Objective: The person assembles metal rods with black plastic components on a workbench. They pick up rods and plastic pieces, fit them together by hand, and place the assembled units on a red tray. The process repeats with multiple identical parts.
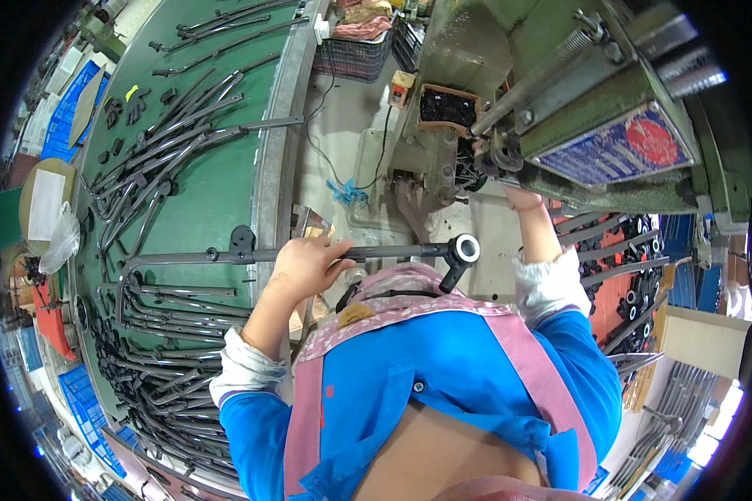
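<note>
My left hand [305, 265] grips a long dark metal tube [393, 250] that lies across in front of me, its ring-shaped end fitting [464, 248] pointing right. The tube's left part reaches over the green table [217, 184]. My right hand [510, 188] is raised to the green press machine [576, 92], and its fingers are mostly hidden behind the machine's lower parts. A box of small black parts [448, 108] sits on the machine just left of that hand. I wear a blue jacket and a pink apron.
The round green table holds several bent dark tubes [167, 134] and piles of them at the lower left [167, 384]. More tubes with black fittings [618, 250] are stacked on the right. Crates [355, 50] stand on the floor beyond, with cables [342, 167] trailing.
</note>
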`<state>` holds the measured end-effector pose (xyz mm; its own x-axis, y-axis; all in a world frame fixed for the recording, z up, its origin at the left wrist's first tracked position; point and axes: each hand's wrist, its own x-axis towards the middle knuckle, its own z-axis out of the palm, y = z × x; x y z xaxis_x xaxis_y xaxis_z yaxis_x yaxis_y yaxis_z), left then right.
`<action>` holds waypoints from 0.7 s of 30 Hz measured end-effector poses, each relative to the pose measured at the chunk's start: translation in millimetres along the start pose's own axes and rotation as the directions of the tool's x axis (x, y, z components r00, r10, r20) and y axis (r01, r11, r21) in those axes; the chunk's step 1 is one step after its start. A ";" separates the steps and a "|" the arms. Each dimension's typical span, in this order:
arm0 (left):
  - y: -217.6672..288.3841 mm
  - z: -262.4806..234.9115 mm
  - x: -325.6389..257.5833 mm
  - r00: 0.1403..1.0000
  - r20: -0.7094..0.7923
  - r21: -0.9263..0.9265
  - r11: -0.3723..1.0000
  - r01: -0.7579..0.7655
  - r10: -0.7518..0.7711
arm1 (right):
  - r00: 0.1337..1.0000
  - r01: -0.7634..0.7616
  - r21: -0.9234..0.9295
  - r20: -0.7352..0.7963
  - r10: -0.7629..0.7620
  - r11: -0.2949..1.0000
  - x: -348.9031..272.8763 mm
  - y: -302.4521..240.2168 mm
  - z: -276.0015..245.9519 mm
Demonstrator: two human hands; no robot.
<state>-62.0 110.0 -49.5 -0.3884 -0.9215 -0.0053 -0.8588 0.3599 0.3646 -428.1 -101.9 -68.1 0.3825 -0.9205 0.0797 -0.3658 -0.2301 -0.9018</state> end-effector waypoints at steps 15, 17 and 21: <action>-15.6 -5.3 -9.5 0.998 -0.011 -0.090 0.994 -0.069 0.068 | 0.985 -0.062 -0.027 -0.162 0.057 0.998 -55.5 -32.9 31.8; -14.4 -6.1 -10.2 0.997 0.006 -0.076 0.994 -0.076 0.076 | 0.996 0.032 -0.174 -0.081 -0.047 0.984 -55.1 -26.5 27.2; -22.8 -9.0 -19.3 0.997 -0.015 -0.063 0.995 -0.074 0.073 | 0.943 -0.077 -0.417 0.264 0.202 0.906 -80.4 2.7 15.4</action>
<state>-31.9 118.3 -49.3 -0.4454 -0.8946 0.0350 -0.8049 0.4173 0.4220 -446.7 -23.6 -83.5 0.5106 -0.8315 -0.2187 -0.7143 -0.2687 -0.6462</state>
